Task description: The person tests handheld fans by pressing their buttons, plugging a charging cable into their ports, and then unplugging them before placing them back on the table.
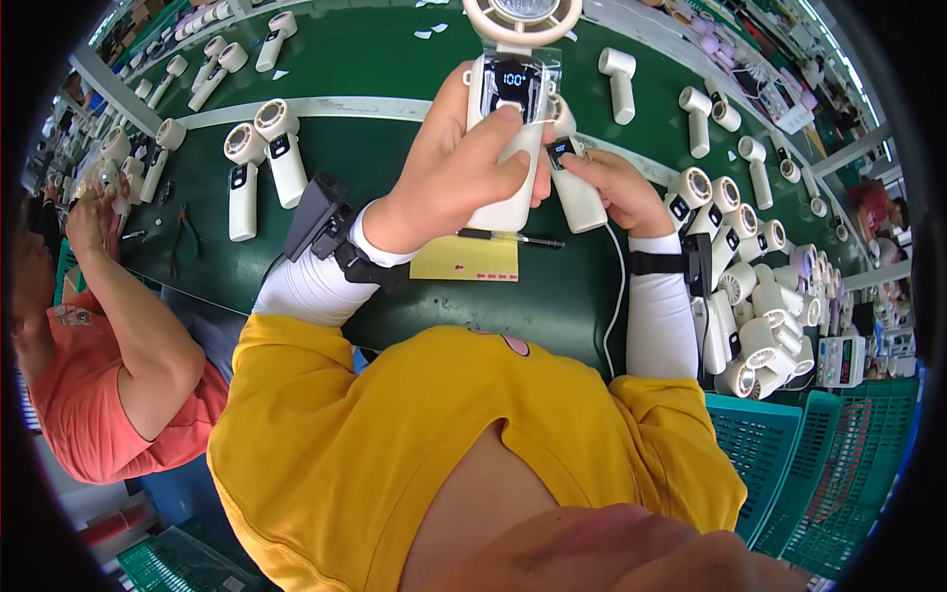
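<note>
My left hand (444, 173) is wrapped round a white handheld fan (508, 192), raised above the table with its round head pointing away from me. The fan's dark display is lit, and a fingertip rests just below it. My right hand (623, 189) grips a second handheld fan (579, 202), also with a lit display, close beside the first. A white cable (621, 286) runs from near that fan's lower end down to the table. Below the fans lie a yellow sheet (444, 259) with small red marks and a dark pen (538, 240).
Two fans (243, 202) lie on the green table (414, 306) at the left. Many more fans are heaped (774, 326) at the right. A conveyor belt (355, 59) carrying scattered fans crosses the far side. A co-worker (128, 375) sits at left near pliers (183, 237). Green crates (755, 444) stand lower right.
</note>
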Tool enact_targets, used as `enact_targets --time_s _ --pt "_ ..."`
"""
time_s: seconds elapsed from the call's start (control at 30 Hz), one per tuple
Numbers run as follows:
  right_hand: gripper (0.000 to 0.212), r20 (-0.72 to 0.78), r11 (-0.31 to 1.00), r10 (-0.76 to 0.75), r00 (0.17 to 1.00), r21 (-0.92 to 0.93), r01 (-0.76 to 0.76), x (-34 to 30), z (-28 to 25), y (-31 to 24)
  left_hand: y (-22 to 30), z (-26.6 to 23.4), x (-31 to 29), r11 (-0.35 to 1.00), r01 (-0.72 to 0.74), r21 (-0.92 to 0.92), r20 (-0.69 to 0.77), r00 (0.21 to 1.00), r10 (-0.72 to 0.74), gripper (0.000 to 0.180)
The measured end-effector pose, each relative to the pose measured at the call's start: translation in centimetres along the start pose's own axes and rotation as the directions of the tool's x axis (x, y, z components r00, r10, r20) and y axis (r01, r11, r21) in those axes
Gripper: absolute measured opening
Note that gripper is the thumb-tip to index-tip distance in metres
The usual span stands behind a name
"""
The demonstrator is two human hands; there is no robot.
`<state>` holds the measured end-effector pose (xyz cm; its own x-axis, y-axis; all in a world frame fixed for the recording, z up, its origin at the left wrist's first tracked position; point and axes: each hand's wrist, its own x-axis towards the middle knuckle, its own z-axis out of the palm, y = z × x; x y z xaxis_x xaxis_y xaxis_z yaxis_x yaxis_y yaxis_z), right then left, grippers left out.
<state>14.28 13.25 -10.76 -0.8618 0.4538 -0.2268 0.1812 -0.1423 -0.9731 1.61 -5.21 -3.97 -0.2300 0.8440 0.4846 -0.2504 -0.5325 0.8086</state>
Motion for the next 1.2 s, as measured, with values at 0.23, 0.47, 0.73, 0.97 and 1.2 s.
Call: enact_targets --time_s 0.23,0.47,0.73,0.97,1.2 --pt "0.037 0.019 0.85 0.144 0.989 -0.514 -0.114 0.2 -1.3 0.1 -0.6 -0.8 0.5 0.997 0.051 -0.052 0.025 0.998 -0.049 0.037" --pt "0.043 -0.096 0.864 -0.504 0.859 -0.074 0.498 -3.9 1.2 -6.7 -1.2 -0.6 0.8 0.969 0.209 -0.129 0.217 0.96 -0.178 0.037" --pt "0.044 -0.182 0.706 -0.703 0.687 -0.061 0.706 -5.1 5.2 -7.4 -0.3 0.3 0.3 0.942 0.326 -0.078 0.366 0.888 -0.277 0.03" --pt "0.034 -0.42 0.513 -0.803 0.423 -0.126 0.849 -7.0 5.4 -8.4 -2.5 0.9 0.1 0.697 -0.335 0.634 0.371 0.922 0.106 0.039" --pt "0.038 0.007 0.669 -0.417 0.909 0.679 0.302 -6.0 5.1 -6.9 -1.3 -1.2 1.0 0.468 -0.588 0.66 0.623 0.776 0.096 0.046"
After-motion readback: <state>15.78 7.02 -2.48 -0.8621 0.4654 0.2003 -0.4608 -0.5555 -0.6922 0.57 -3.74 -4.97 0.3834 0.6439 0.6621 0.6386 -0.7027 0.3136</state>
